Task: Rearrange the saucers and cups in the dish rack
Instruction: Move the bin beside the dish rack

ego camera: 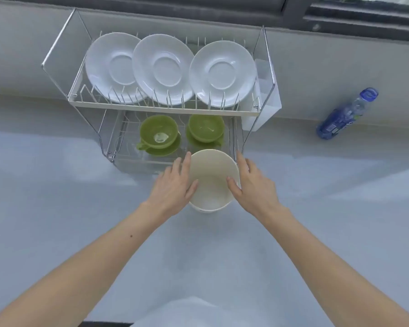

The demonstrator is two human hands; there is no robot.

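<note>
While both palms cup it: my left hand (pixel 175 182) and right hand (pixel 252 185) clasp the cream bowl (pixel 211 182), steady above the counter (pixel 57 208).
Rack: white saucers (pixel 163 67) stand slotted on top of the dish rack (pixel 165 110); green cups (pixel 158 133) sit on green saucers below.

Both forearms are bare from the lower frame edge to the wrists, with no sleeve showing on either. The left hand (pixel 172 187) and right hand (pixel 253 185) wear no gloves, rings, watch or bracelets, and the nails look short and unpainted. A small dark mole (pixel 131 236) marks the left forearm, and pale cloth (pixel 194 312) of the person's clothing shows between the arms.
</note>
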